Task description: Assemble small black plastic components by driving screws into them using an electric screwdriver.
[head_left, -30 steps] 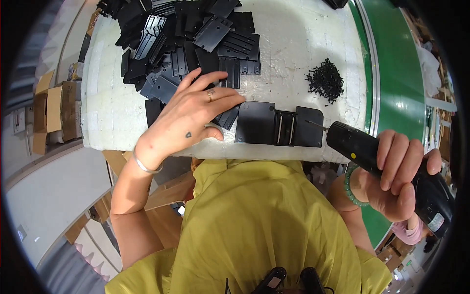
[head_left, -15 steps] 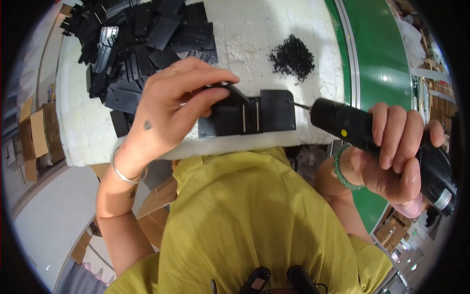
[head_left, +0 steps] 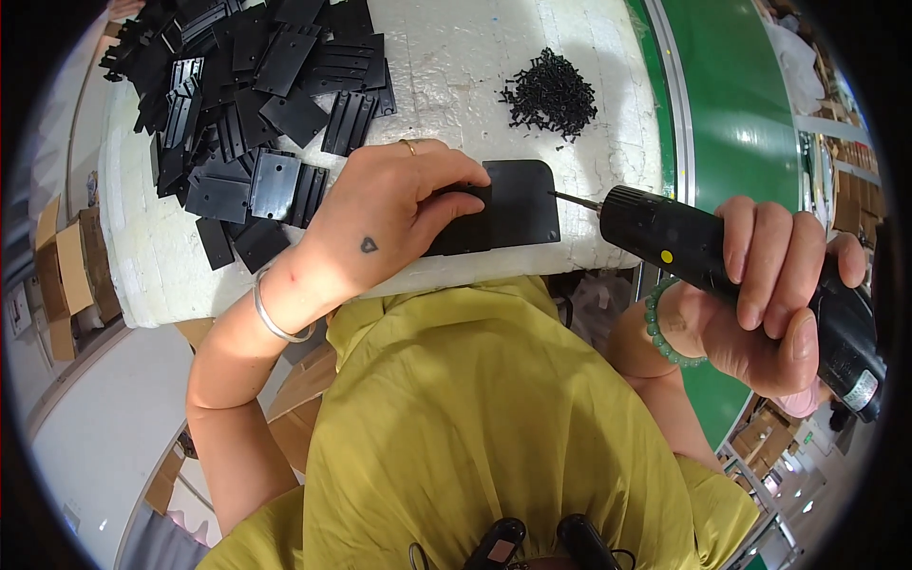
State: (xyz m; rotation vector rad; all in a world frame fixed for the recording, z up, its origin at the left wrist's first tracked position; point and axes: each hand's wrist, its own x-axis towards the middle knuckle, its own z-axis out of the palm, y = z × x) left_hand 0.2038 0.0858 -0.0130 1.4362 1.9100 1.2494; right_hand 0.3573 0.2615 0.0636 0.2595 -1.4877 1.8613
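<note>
A flat black panel with rounded corners lies at the near edge of a white foam block. Over its middle rests my left hand, thumb and fingers pinched on a small black plate that is mostly hidden beneath them. My right hand is wrapped round a black electric screwdriver, held at the right. The driver's thin bit points left, its tip by the panel's right edge; whether they touch I cannot tell.
Small black plates, some ribbed, are heaped at the far left of the block. A pile of small black screws sits beyond the panel. Along the right runs a green surface with a metal rail. Cardboard boxes stand at the left.
My left hand has moved right and lowered the tilted small plate onto the panel, covering the slotted middle. The right hand and screwdriver have hardly moved.
</note>
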